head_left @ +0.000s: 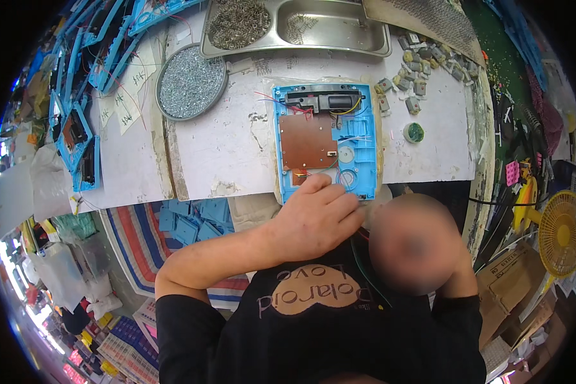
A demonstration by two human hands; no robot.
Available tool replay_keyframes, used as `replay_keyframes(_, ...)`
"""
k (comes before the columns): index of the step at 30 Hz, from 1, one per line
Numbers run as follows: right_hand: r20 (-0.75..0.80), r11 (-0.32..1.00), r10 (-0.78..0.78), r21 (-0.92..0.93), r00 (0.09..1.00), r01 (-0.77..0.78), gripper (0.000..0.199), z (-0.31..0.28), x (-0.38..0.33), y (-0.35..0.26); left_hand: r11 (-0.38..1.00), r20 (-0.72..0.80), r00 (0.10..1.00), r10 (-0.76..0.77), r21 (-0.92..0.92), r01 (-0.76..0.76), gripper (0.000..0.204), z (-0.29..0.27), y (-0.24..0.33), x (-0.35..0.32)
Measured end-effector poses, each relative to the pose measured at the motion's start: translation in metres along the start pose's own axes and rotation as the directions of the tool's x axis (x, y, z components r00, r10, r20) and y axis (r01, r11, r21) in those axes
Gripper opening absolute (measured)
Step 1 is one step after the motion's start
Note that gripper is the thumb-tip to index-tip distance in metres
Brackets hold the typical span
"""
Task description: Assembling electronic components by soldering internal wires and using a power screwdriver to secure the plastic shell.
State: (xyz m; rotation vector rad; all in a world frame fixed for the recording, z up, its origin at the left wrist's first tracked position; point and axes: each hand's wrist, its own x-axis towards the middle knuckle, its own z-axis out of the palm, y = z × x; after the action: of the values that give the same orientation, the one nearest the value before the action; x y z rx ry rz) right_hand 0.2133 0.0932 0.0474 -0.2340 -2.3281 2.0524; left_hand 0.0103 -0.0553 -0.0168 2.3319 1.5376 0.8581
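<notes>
Right under the left hand's (317,221) fingertips sat a bright blue plastic housing (326,141) with a copper-brown circuit board (307,141) and thin red and yellow wires. Up and left of the hand was a round tray of shiny silver screws (191,82). Down-left was a red, white and blue striped bag (137,240).

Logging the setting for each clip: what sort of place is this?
Most likely a small electronics assembly workbench. A blue plastic housing with a brown circuit board and loose wires lies on the white table, the left hand resting on its near edge; a round tray of screws and small grey motors sit nearby.
</notes>
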Motion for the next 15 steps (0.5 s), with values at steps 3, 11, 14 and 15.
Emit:
replay_keyframes(3, -0.027, 0.58, -0.338, -0.793, 0.941, 0.185, 0.061, 0.001, 0.041, 0.027, 0.997, -0.026, 0.999, 0.038, -0.059, -0.039, 0.03, -0.011, -0.001, -0.013)
replay_keyframes(11, -0.089, 0.557, -0.319, -0.823, 0.944, 0.11, 0.042, 0.072, 0.087, 0.037, 0.89, -0.218, 0.879, -0.424, 0.078, 0.448, 0.018, -0.026, -0.02, -0.093)
replay_keyframes(14, -0.068, 0.579, -0.285, -0.807, 0.956, 0.116, 0.037, 0.077, 0.089, 0.042, 0.921, 0.091, 0.918, -0.385, -0.016, 0.388, 0.017, -0.001, 0.001, -0.105)
replay_keyframes(15, -0.07, 0.594, -0.28, -0.796, 0.958, 0.115, 0.036, 0.077, 0.088, 0.042, 0.924, 0.183, 0.917, -0.354, -0.087, 0.374, 0.017, 0.004, 0.007, -0.108)
